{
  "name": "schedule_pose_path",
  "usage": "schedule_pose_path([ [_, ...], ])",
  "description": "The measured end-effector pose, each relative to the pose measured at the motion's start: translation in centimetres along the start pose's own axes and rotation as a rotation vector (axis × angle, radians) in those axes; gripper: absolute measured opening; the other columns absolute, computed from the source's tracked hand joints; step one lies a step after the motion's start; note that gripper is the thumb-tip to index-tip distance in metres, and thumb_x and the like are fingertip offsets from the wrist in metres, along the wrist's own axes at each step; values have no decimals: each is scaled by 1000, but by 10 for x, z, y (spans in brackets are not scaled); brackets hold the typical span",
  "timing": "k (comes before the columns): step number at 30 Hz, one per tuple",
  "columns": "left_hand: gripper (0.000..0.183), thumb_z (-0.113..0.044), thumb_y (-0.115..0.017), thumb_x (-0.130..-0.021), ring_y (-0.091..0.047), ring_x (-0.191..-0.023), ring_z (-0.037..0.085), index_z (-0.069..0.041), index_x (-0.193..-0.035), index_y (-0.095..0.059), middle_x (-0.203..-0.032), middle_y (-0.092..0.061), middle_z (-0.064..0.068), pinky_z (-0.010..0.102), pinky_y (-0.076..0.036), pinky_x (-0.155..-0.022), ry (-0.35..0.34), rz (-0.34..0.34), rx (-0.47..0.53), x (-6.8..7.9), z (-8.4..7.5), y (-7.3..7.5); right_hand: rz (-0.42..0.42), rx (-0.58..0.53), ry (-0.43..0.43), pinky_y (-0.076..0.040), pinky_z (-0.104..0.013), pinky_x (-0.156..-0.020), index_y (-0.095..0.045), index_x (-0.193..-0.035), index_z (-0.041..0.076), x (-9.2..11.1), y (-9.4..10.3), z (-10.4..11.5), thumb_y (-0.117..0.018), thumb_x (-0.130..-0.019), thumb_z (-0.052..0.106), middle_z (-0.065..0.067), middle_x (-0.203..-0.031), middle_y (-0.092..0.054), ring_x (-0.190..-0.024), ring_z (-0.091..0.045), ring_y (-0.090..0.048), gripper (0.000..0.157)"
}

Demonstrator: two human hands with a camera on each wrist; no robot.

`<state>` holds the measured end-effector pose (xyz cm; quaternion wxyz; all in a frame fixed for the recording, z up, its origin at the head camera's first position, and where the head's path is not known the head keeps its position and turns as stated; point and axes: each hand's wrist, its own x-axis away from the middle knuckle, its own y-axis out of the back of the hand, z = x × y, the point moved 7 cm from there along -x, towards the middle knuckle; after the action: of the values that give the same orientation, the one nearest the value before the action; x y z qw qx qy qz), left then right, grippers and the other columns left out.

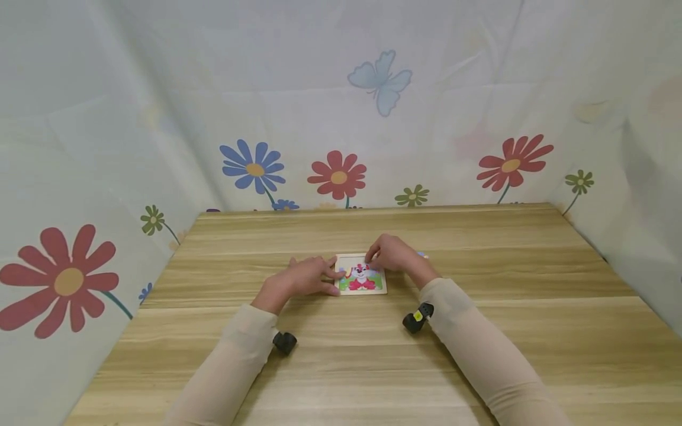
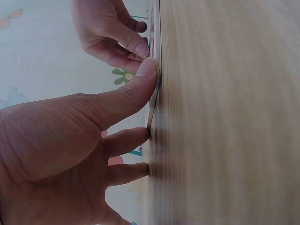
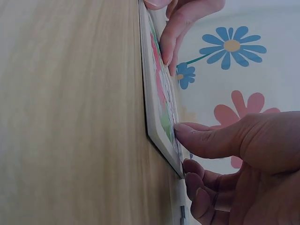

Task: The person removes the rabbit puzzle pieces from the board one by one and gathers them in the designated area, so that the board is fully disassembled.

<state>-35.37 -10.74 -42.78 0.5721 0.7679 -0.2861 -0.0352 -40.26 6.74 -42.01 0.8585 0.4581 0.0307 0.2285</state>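
Observation:
A small picture puzzle board [image 1: 362,290] with a light wooden frame lies on the table, showing a cartoon animal in red on green. My left hand [image 1: 305,276] spans its left side. Its thumb presses the near-left corner, one finger touches the picture, and other fairly straight fingertips rest by the far-left corner. My right hand [image 1: 396,254] bends over the far-right part of the board. In the right wrist view its thumb [image 3: 201,140] touches the picture, with curled fingers at the frame's edge. I cannot tell whether a puzzle piece is between them.
Behind the right hand, a small pale-blue piece [image 1: 422,254] shows on the wooden table [image 1: 330,355]. Flower-printed cloth [image 1: 298,106] hangs along the back and both sides. Black wrist cameras, such as the left one [image 1: 285,342], jut from the sleeves above the table.

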Motion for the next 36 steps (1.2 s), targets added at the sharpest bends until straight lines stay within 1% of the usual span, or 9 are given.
schedule_pose_path([
  [3, 55, -44, -72, -88, -28, -147, 34, -32, -139, -57, -160, -31, 4, 82, -7, -103, 0, 1, -6, 0, 0, 0, 2, -7, -15, -47, -28, -70, -80, -98, 9, 0, -1, 1, -74, -91, 9, -5, -96, -68, -82, -20, -56, 9],
  [7, 55, -44, -72, -87, -29, -147, 33, -32, -139, -58, -160, -31, 4, 82, -7, -103, 1, -1, -7, 0, 1, 1, 0, 1, -15, -48, -30, -72, -79, -97, 9, -1, -2, 2, -75, -90, 9, -5, -97, -67, -85, -21, -55, 8],
  [11, 55, -44, -73, -87, -29, -147, 33, -32, -139, -58, -160, -31, 4, 81, -6, -104, 8, 1, 3, 1, 1, 1, -10, 14, -4, -48, -30, -72, -79, -95, 9, -1, -2, 3, -75, -90, 8, -5, -95, -67, -84, -21, -55, 7],
  [17, 55, -43, -73, -87, -27, -147, 33, -32, -139, -58, -160, -31, 4, 81, -5, -105, 13, 8, 12, 2, -1, 1, -19, 12, -17, -47, -31, -72, -79, -93, 10, 0, -2, 4, -75, -89, 7, -5, -93, -66, -84, -21, -54, 6],
  [27, 55, -43, -73, -87, -28, -147, 33, -33, -139, -58, -160, -31, 4, 81, -5, -104, 11, 0, 17, 2, -1, 3, -45, 28, 12, -48, -33, -74, -78, -89, 9, 0, 2, 8, -77, -86, 3, -5, -91, -66, -84, -22, -54, 6],
  [31, 55, -43, -73, -87, -27, -147, 33, -32, -138, -58, -160, -31, 3, 81, -5, -104, 10, 3, 18, 2, -1, 3, -53, 8, 10, -50, -36, -82, -79, -93, 9, 0, 2, 8, -77, -87, 3, -6, -99, -68, -91, -23, -56, 9],
  [36, 54, -42, -72, -88, -28, -147, 34, -31, -139, -59, -160, -32, 4, 82, -6, -103, 3, 2, 13, 2, -2, 3, -63, -38, -9, -50, -42, -96, -78, -109, 9, 1, 1, 6, -77, -87, 0, -10, -118, -68, -110, -27, -59, 24],
])
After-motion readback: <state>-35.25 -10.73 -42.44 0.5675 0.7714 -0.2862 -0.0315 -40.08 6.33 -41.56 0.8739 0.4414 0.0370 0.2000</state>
